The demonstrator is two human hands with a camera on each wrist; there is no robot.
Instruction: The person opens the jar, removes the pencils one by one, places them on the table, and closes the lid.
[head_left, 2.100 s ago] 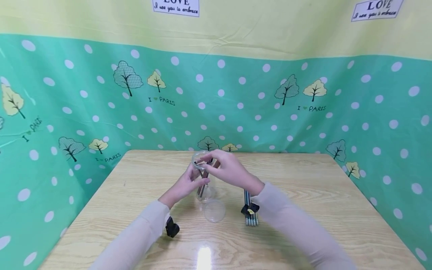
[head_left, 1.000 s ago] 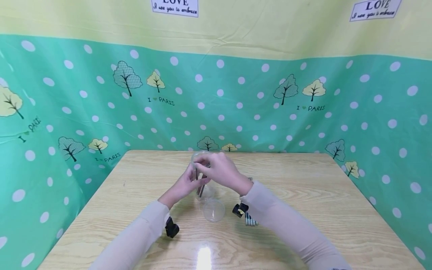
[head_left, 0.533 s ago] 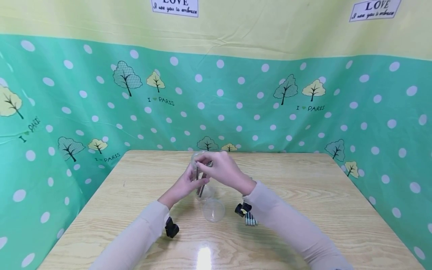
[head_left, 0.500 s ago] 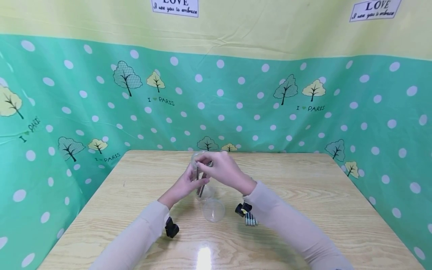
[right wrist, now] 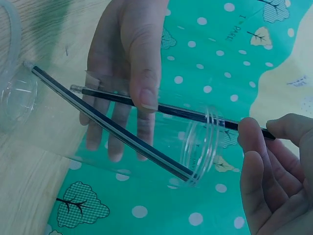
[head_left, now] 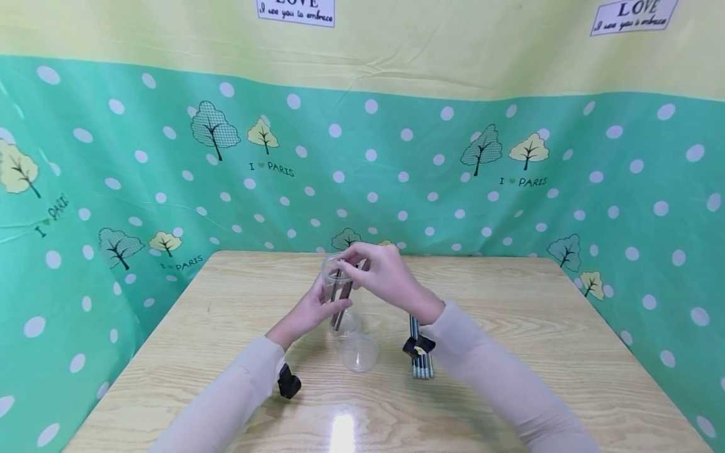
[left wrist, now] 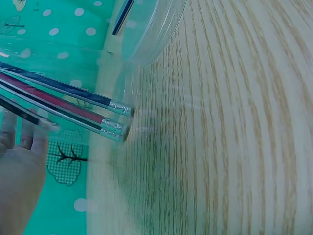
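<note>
My left hand [head_left: 311, 308] grips a clear plastic jar [head_left: 347, 324] that stands on the table, with the thumb showing on its side in the right wrist view. At the jar's mouth, my right hand [head_left: 391, 277] pinches the tip of a dark striped pencil [right wrist: 188, 113] between thumb and index finger. That pencil's eraser end is down inside the jar, above the bottom. Several more pencils [left wrist: 68, 98], dark and red, lean in the jar with their metal-banded eraser ends at its base. Another dark striped pencil [right wrist: 117, 128] slants across it in the right wrist view.
A round clear lid [head_left: 360, 353] lies on the wooden table [head_left: 255, 352] just in front of the jar. To its right is a row of dark striped pencils [head_left: 422, 371], partly behind the right wrist's black camera [head_left: 419, 346]. A green dotted curtain [head_left: 368, 189] hangs behind the table.
My right hand has risen slightly and shifted right from over the jar's mouth, uncovering more of the rim and the pencil it pinches. My left hand and the jar stay in place.
</note>
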